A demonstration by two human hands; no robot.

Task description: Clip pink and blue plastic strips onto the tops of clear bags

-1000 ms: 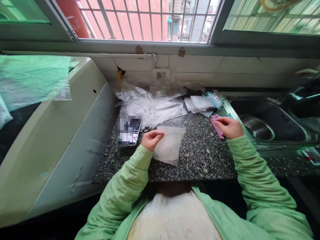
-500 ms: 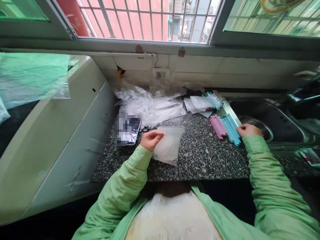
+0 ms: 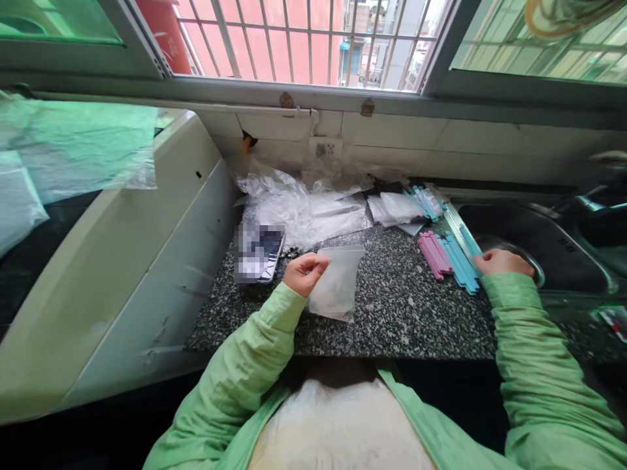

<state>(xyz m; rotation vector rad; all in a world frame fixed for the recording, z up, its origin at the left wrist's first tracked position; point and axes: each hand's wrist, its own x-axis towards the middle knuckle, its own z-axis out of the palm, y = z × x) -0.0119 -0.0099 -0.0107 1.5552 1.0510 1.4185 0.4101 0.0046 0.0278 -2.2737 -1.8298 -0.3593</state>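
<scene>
My left hand [image 3: 304, 272] pinches the top edge of a small clear plastic bag [image 3: 337, 284] and holds it just above the speckled granite counter [image 3: 392, 313]. At the right end of a row of blue sticks [image 3: 459, 260] rests my right hand [image 3: 500, 262], its fingers touching them beside the sink rim. Whether it grips one I cannot tell. A row of pink sticks [image 3: 434, 254] lies just left of the blue ones.
A phone [image 3: 259, 252] lies left of the bag. Crumpled clear plastic [image 3: 304, 209] and small bags [image 3: 396, 207] are piled by the wall. A steel sink [image 3: 539, 245] is at the right, a white appliance [image 3: 122, 261] at the left.
My right hand moved off the pink sticks to the right end of the blue ones. The bag in my left hand now hangs narrower and more edge-on.
</scene>
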